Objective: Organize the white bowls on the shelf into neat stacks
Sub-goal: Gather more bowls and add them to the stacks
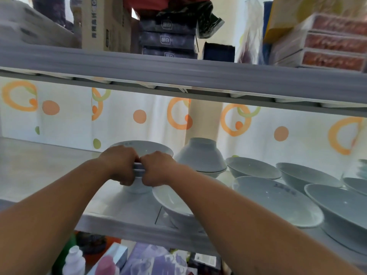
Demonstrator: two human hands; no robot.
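A short stack of white bowls (147, 148) stands upright on the middle shelf (39, 167). My left hand (121, 164) and my right hand (156, 168) grip its near side, knuckles almost touching, fingers curled round the rims. Just right of it a white bowl (200, 155) sits upside down on another bowl. A loose bowl (174, 203) lies under my right forearm at the shelf's front edge. Several more white bowls (278, 199) lie tilted and overlapping to the right.
The upper shelf's grey beam (178, 76) hangs close above, loaded with cardboard and dark boxes (168, 38). A dotted curtain (139, 116) closes the back. Bare shelf surface spreads left of the stack. Bottles (74, 261) and packets lie below.
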